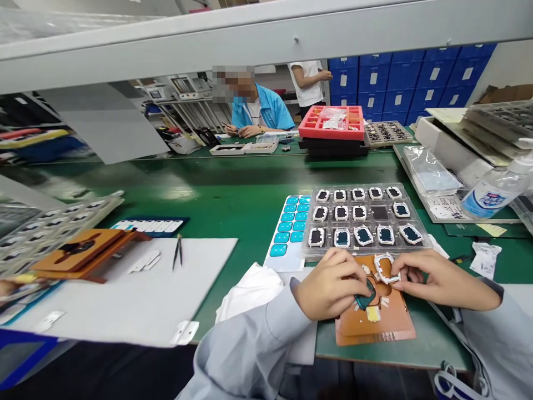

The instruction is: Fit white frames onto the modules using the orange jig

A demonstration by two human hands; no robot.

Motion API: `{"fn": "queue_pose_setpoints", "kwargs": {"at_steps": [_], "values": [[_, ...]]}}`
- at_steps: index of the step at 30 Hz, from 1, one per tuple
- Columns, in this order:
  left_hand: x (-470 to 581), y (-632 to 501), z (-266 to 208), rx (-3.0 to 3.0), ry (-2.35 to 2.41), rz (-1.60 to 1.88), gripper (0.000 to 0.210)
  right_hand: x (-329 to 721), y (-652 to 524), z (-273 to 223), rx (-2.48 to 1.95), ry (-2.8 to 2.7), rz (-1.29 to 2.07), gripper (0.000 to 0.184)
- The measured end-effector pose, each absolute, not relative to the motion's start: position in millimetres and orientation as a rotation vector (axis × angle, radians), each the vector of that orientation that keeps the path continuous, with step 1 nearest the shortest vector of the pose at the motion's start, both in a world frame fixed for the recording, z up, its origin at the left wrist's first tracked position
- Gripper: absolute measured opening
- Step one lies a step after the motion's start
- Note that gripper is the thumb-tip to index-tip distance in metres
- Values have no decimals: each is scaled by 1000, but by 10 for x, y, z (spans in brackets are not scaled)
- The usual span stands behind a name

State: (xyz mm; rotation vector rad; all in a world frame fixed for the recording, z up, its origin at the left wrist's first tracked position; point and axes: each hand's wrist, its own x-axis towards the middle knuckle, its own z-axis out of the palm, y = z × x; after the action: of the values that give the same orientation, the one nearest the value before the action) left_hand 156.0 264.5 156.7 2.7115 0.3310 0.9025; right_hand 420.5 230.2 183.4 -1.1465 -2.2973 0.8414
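Observation:
My right hand pinches a white rounded-rectangle frame by its lower right side and holds it tilted over an orange fixture plate. Curled over the same plate, my left hand has its fingertips closed on a dark teal rounded piece at the fixture's recess. Part of that piece is hidden by my fingers. A yellow square patch is on the fixture just below it. Behind my hands lies a clear plastic tray with several white frames with dark centres in its compartments.
A sheet of blue stickers lies left of the tray, with a white cloth nearer me. Tweezers rest on a white mat; another orange fixture stands further left. A pump bottle is at right. A co-worker sits opposite.

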Motion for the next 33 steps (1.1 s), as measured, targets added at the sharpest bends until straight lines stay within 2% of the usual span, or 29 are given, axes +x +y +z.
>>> {"fn": "queue_pose_setpoints", "kwargs": {"at_steps": [5,12,17,33], "values": [[1545,2665,1570,2802,357,842,26,4254,2321,1811,-1148,-2234,761,30],[1544,2648,1649,2807,265,848,40,4310,2364,1759,-1166,-2231,744,23],[1533,2653,1646,2832,233,864,15,4285,2373,1768,-1101,-2272,657,24],[1507,2660,1628,2891,195,910,32,4273,2337,1805,-1058,-2321,443,22]]}}
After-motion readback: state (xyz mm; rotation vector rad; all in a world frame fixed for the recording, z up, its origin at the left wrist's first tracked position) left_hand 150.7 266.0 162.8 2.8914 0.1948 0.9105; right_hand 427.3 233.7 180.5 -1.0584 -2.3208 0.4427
